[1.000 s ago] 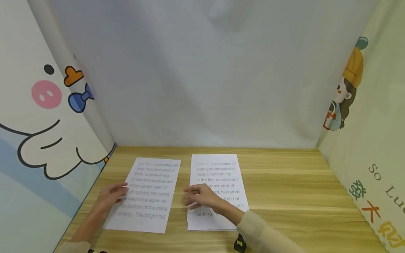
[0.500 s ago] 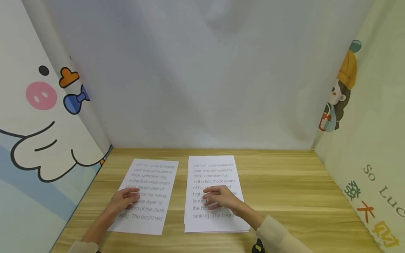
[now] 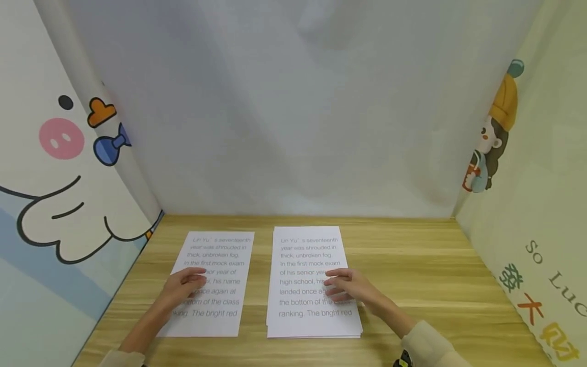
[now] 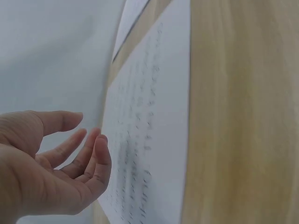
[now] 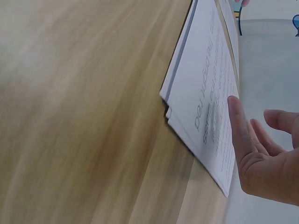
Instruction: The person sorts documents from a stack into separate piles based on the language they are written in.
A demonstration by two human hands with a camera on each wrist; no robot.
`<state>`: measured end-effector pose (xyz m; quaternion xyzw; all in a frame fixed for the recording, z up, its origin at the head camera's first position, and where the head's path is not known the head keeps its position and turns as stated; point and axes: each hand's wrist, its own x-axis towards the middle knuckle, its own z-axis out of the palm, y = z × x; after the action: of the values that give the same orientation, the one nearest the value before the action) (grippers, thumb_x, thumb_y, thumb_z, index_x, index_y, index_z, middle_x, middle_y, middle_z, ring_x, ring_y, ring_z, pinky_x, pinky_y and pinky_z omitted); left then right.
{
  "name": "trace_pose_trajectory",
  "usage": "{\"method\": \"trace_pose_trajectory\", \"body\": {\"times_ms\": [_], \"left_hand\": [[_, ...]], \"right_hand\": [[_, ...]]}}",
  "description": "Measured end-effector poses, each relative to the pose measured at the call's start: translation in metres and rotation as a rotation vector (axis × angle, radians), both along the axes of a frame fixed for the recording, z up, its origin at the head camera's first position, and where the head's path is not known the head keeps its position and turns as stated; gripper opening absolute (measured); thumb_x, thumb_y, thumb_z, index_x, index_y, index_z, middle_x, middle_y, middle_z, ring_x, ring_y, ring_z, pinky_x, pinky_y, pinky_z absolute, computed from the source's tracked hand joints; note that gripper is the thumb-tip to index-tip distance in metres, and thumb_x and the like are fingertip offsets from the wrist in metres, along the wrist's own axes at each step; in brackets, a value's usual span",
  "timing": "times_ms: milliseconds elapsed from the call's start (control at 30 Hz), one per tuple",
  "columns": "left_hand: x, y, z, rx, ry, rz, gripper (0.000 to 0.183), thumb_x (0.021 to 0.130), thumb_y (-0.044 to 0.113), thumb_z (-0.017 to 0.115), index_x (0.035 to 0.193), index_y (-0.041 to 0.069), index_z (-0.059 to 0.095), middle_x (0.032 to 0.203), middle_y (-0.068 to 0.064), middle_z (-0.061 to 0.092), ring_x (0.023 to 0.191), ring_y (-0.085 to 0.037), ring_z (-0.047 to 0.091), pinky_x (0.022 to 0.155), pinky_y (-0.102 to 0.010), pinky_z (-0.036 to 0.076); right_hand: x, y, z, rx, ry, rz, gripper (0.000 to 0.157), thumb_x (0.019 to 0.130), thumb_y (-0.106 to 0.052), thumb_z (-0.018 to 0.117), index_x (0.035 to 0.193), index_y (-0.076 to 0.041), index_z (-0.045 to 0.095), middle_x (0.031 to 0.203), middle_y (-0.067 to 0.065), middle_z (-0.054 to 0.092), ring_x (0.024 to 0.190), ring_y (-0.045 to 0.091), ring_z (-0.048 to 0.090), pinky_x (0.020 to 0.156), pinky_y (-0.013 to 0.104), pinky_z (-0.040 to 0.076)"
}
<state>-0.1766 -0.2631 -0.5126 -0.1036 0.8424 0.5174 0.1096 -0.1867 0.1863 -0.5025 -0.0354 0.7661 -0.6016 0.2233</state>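
Two lots of printed white paper lie side by side on a wooden table. On the left is a printed sheet [image 3: 215, 300], its lower left part covered by my left hand [image 3: 183, 288]. That hand hovers over the page with loosely bent fingers and holds nothing; in the left wrist view a gap shows between thumb and fingers [image 4: 100, 163]. To the right lies a stack of printed sheets [image 3: 302, 300], whose edges are slightly uneven at the lower corners [image 5: 175, 116]. Over its right side my right hand [image 3: 353, 288] hangs with relaxed fingers, gripping nothing.
The wooden table [image 3: 412, 265] extends to the right of the stack. A pale curtain [image 3: 293, 127] rises behind it. Printed cartoon panels [image 3: 59, 204] stand along the left and right sides. A strip of wood separates the sheet from the stack.
My right hand has moved right across the stack. My left hand has shifted right over the left sheet, which now lies straighter. The head view has shifted slightly.
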Motion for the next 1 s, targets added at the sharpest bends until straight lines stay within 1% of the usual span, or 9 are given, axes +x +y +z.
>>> {"method": "trace_pose_trajectory", "body": {"times_ms": [67,167,300,467,600,667,800,967,1000], "left_hand": [[0.0,0.01,0.006,0.005,0.028,-0.029,0.047,0.1,0.019,0.063,0.14,-0.003,0.055,0.124,-0.021,0.066,0.1,-0.019,0.065,0.08,-0.028,0.057],[-0.003,0.024,0.012,0.022,0.052,-0.075,0.046,0.1,0.02,0.064,0.139,-0.003,0.056,0.122,-0.02,0.068,0.099,-0.02,0.068,0.082,-0.031,0.059],[-0.007,0.04,0.014,0.044,0.051,-0.109,0.045,0.1,0.02,0.065,0.138,-0.002,0.057,0.119,-0.017,0.069,0.096,-0.019,0.069,0.081,-0.033,0.06],[-0.01,0.059,0.01,0.074,0.046,-0.164,0.042,0.099,0.019,0.065,0.136,-0.002,0.059,0.115,-0.017,0.07,0.096,-0.02,0.07,0.082,-0.036,0.06],[-0.011,0.078,0.003,0.095,0.023,-0.201,0.042,0.099,0.017,0.065,0.136,-0.002,0.059,0.112,-0.016,0.069,0.094,-0.02,0.069,0.081,-0.037,0.06],[-0.011,0.088,0.001,0.093,-0.002,-0.209,0.043,0.097,0.016,0.066,0.137,-0.001,0.059,0.112,-0.015,0.069,0.091,-0.02,0.067,0.078,-0.036,0.059],[-0.012,0.107,-0.003,0.08,-0.047,-0.232,0.052,0.093,0.014,0.068,0.141,-0.002,0.055,0.112,-0.011,0.069,0.086,-0.018,0.065,0.073,-0.031,0.057],[-0.015,0.124,-0.004,0.072,-0.086,-0.264,0.062,0.091,0.016,0.07,0.146,-0.004,0.049,0.114,-0.01,0.069,0.086,-0.017,0.066,0.071,-0.029,0.057],[-0.015,0.126,-0.004,0.068,-0.087,-0.259,0.062,0.091,0.016,0.071,0.146,-0.004,0.049,0.112,-0.009,0.069,0.086,-0.017,0.066,0.071,-0.03,0.056]], "right_hand": [[0.0,0.011,0.0,0.001,-0.001,-0.008,0.046,0.104,-0.017,0.056,0.14,0.01,0.051,0.128,0.026,0.067,0.101,0.026,0.075,0.087,0.037,0.063],[0.0,0.025,-0.001,-0.002,0.005,-0.009,0.048,0.104,-0.018,0.055,0.141,0.012,0.049,0.129,0.027,0.066,0.102,0.025,0.074,0.087,0.037,0.063],[-0.001,0.04,-0.002,-0.014,0.011,-0.008,0.051,0.104,-0.018,0.055,0.143,0.014,0.045,0.13,0.029,0.065,0.102,0.023,0.073,0.088,0.037,0.063],[-0.003,0.056,-0.006,-0.032,0.001,-0.015,0.053,0.106,-0.018,0.053,0.145,0.016,0.042,0.124,0.027,0.067,0.098,0.02,0.073,0.085,0.033,0.063],[-0.005,0.066,-0.011,-0.052,-0.024,-0.02,0.052,0.106,-0.016,0.052,0.145,0.017,0.04,0.114,0.018,0.071,0.094,0.017,0.074,0.082,0.032,0.064],[-0.007,0.068,-0.013,-0.066,-0.037,-0.016,0.052,0.106,-0.015,0.051,0.145,0.017,0.039,0.109,0.014,0.071,0.092,0.016,0.074,0.081,0.031,0.064],[-0.008,0.068,-0.016,-0.077,-0.048,-0.01,0.052,0.106,-0.014,0.051,0.145,0.018,0.038,0.105,0.01,0.07,0.088,0.014,0.073,0.079,0.03,0.064],[-0.007,0.061,-0.017,-0.076,-0.059,-0.007,0.054,0.106,-0.011,0.051,0.146,0.02,0.033,0.104,0.012,0.069,0.084,0.012,0.072,0.076,0.028,0.064],[-0.007,0.059,-0.016,-0.079,-0.067,-0.004,0.055,0.106,-0.011,0.051,0.147,0.02,0.033,0.104,0.012,0.069,0.084,0.012,0.071,0.075,0.028,0.064]]}}
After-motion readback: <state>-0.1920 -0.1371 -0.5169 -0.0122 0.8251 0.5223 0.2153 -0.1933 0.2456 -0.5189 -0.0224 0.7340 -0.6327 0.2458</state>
